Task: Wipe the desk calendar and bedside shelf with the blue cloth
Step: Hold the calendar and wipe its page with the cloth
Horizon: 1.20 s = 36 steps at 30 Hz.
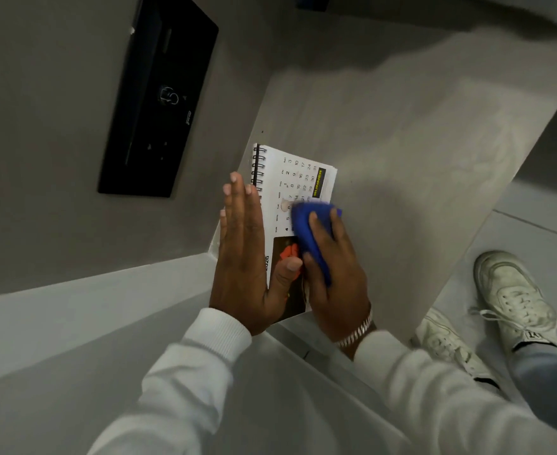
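Note:
A white spiral-bound desk calendar (303,174) lies on the grey bedside shelf (402,142), near the shelf's left edge by the wall. My left hand (244,254) holds the calendar's near left side, fingers stretched flat along its edge and thumb pressed on the photo part of the page. My right hand (333,267) grips a bunched blue cloth (313,231) and presses it on the calendar's date grid. The cloth hides part of the page.
A black wall panel (159,100) with switches and sockets is mounted on the grey wall to the left. Two white sneakers (507,300) stand on the pale floor at the lower right, beside the shelf's front edge.

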{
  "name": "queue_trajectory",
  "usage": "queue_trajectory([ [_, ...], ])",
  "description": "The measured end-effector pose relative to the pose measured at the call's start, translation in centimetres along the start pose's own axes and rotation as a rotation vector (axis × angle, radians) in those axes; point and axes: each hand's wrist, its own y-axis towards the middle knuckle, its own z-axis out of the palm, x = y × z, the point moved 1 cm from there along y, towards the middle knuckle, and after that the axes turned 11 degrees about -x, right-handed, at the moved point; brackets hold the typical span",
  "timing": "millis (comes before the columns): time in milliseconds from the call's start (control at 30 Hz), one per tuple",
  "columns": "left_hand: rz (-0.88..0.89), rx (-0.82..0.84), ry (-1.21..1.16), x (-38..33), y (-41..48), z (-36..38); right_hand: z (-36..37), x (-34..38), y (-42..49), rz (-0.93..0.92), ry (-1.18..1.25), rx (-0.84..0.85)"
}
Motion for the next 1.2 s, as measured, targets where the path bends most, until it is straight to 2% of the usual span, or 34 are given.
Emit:
queue_trajectory([
  [133, 0.011, 0.004, 0.018, 0.2, 0.0, 0.1, -0.8, -0.5, -4.0, -0.099, -0.014, 0.136],
  [300, 0.028, 0.006, 0.011, 0.4, -0.1, 0.2, 0.3, 0.8, 0.4, -0.188, 0.042, 0.071],
  [500, -0.01, 0.022, 0.003, -0.1, 0.1, -0.2, 1.3, 0.8, 5.2, -0.074, -0.05, -0.04],
  [600, 0.0, 0.03, 0.016, -0.2, 0.2, -0.3, 0.9, -0.1, 2.3, -0.053, -0.056, -0.023],
  [767, 0.011, 0.016, 0.038, -0.1, 0.1, -0.2, 0.5, -0.4, -3.3, -0.128, 0.007, 0.075],
  [967, 0.027, 0.018, 0.054, -0.2, 0.0, -0.1, 1.6, 1.6, 2.6, -0.181, 0.025, -0.046],
  [1067, 0.025, 0.02, 0.053, -0.2, 0.0, -0.1, 1.9, 1.1, 5.4, -0.128, -0.028, -0.106],
  [1200, 0.005, 0.017, 0.053, -0.3, 0.0, -0.2, 1.2, -0.3, 4.1, -0.04, -0.102, -0.098],
])
